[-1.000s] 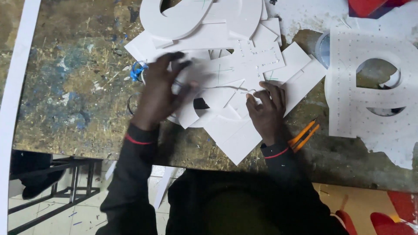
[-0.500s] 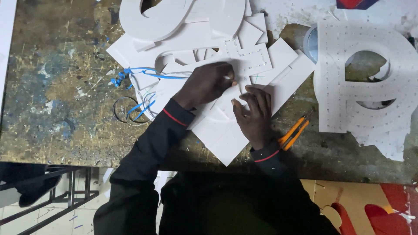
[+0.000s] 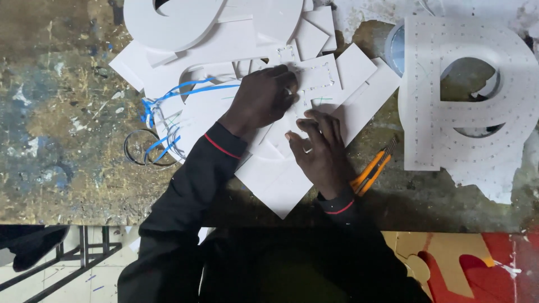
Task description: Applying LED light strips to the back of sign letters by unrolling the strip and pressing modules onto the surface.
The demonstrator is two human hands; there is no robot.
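**Head view: both hands down on the white cut-outs**

Head camera looked down on the stained, paint-flecked surface (image 3: 62, 163), its far half buried under white sheet pieces. Biggest of them was the large white letter shape (image 3: 471, 106) on my right, dotted with rows of small holes and lying flat, well apart from my hands. A second big curved white piece (image 3: 174, 25) lay at the far edge, on top of the pile.

Between them sat the heap of flat white offcuts (image 3: 281, 185), overlapping one another. I judged them light and stiff, like foam board: easy to slide, likely to snap or dent at thin corners, so best taken by an edge or pressed flat from above.

My left hand (image 3: 261, 101) lay over the small perforated white panel (image 3: 320, 76), fingers curled and pressed down on it; whether they pinched anything under them I could not tell. My right hand (image 3: 317, 148) rested just beside it, fingers spread flat on the sheets, holding nothing.

An orange utility knife (image 3: 373, 168) lay just beside my right wrist, untouched. Loose blue wire (image 3: 168, 106) and a dark wire coil (image 3: 146, 148) lay to the left of my left forearm.
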